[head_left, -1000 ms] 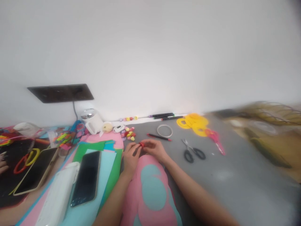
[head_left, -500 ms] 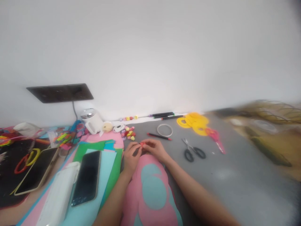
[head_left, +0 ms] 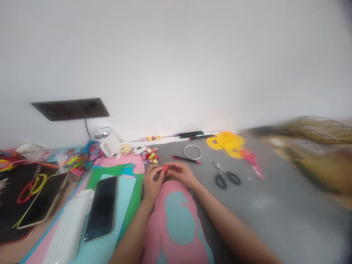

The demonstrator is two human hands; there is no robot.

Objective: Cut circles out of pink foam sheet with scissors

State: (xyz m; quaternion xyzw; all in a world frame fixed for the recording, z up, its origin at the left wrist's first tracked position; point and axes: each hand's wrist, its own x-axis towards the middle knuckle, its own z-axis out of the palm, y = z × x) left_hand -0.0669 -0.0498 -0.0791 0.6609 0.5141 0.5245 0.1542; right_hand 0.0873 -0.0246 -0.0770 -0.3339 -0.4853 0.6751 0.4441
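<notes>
A small red piece sits between the fingertips of both hands at the centre of the head view. My left hand pinches it from the left, thumb and fingertips together. From the right, my right hand holds it as well, fingers bent around it. Just below the hands lie overlapping pink and light-blue round shapes. Small coloured folded pieces are piled beyond my left hand. A black pen with red ends lies beyond my right hand.
Black-handled scissors, pink scissors and yellow rings lie on the right. A metal ring is behind the pen. On the left are a phone, coloured sheets and a white jug.
The red piece has turned slightly and shows more between the fingertips. The fingers of my left hand have shifted a little. The surroundings look the same.
</notes>
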